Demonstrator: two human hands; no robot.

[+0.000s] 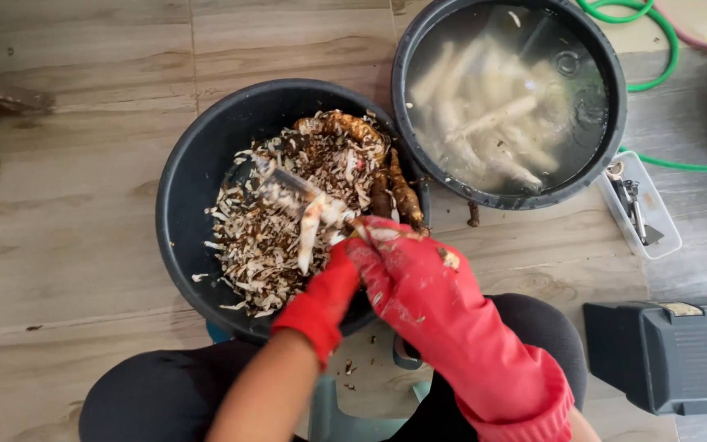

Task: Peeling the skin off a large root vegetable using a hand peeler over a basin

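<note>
- Gloves cover both my hands, red rubber, smeared with pale scrapings.
- My left hand [333, 282] is clenched around the near end of a root [311, 233], holding it over the peel basin [186, 205].
- The root's pale, scraped part hangs down over the peelings; most of it is blurred.
- My right hand [403, 266] is closed on a knife [288, 190], its blurred blade lying across the root and pointing up and left.
- Both hands touch each other above the near right edge of the peel basin.
- The peel basin is dark and round, and it sits on the wooden floor [67, 164] between my knees.
- Peelings [276, 221], brown and white shreds, fill its middle.
- Unpeeled roots [398, 192], brown and knobbly, lie against its right wall, just beyond my hands.
- A second dark basin [615, 106] stands up and right, just beside the first, full of water with peeled white roots [493, 115] sunk in it.
- A green hose [656, 49] curls behind that basin.
- A small clear tray [664, 233] with metal bits lies right of the water basin.
- A grey case [664, 352] sits at my right knee.
</note>
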